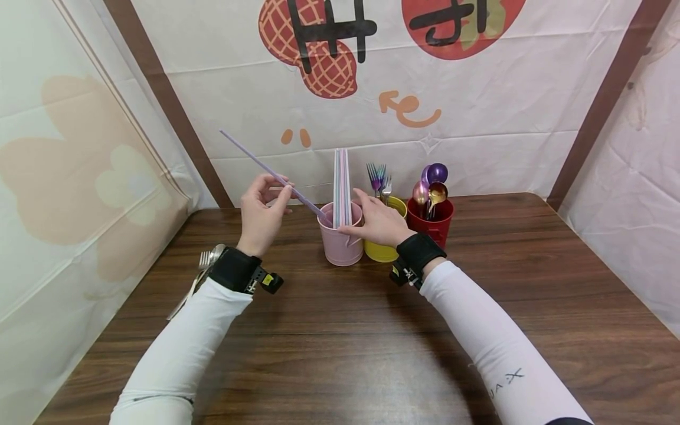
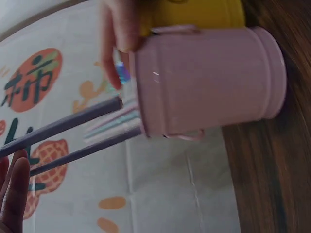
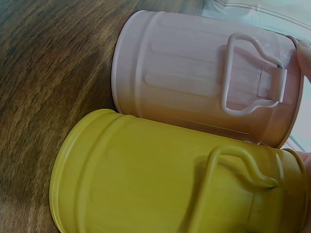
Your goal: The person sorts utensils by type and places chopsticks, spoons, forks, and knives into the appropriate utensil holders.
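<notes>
My left hand (image 1: 262,212) pinches a purple chopstick (image 1: 249,153) between thumb and fingers, left of the pink bucket (image 1: 342,248). In the left wrist view two purple sticks show: one upper chopstick (image 2: 63,126) ends just short of the rim, while a lower chopstick (image 2: 92,151) reaches into the bucket. Several pastel chopsticks (image 1: 342,183) stand upright inside it. My right hand (image 1: 379,221) holds the right side of the pink bucket's rim, thumb in front and a finger farther back. Its palm hangs over the yellow bucket (image 1: 379,254).
The yellow bucket holds several forks (image 1: 377,177). Beside it a red bucket (image 1: 438,230) holds several coloured spoons (image 1: 437,172). A fork (image 1: 204,260) and a spoon (image 1: 216,252) lie on the wooden table (image 1: 340,354) near my left wrist. A printed cloth (image 1: 239,88) hangs behind.
</notes>
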